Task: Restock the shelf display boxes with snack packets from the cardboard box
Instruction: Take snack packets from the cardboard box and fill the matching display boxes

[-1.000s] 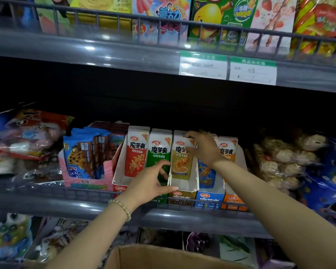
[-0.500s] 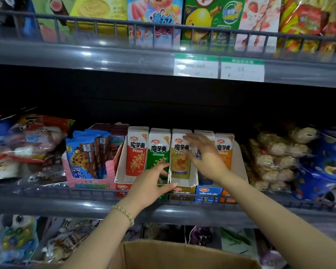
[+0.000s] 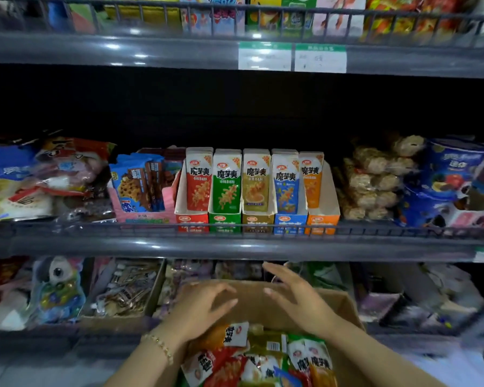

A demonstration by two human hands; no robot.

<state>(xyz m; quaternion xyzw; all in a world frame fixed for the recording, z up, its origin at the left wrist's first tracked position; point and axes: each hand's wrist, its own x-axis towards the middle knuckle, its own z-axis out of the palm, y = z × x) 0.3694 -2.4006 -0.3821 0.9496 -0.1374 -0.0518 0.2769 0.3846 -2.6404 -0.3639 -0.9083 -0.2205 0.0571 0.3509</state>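
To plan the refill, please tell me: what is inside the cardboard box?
Loose snack packets, red, green, orange and olive, lie piled inside the cardboard box. The pile hides its bottom and any packets below.

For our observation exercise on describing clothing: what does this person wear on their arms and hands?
Both forearms are bare, no sleeves in view, and no gloves on the left hand or right hand. The left wrist carries a thin bracelet of small pale gold beads. The right wrist shows nothing worn. The fingers are too blurred to tell rings.
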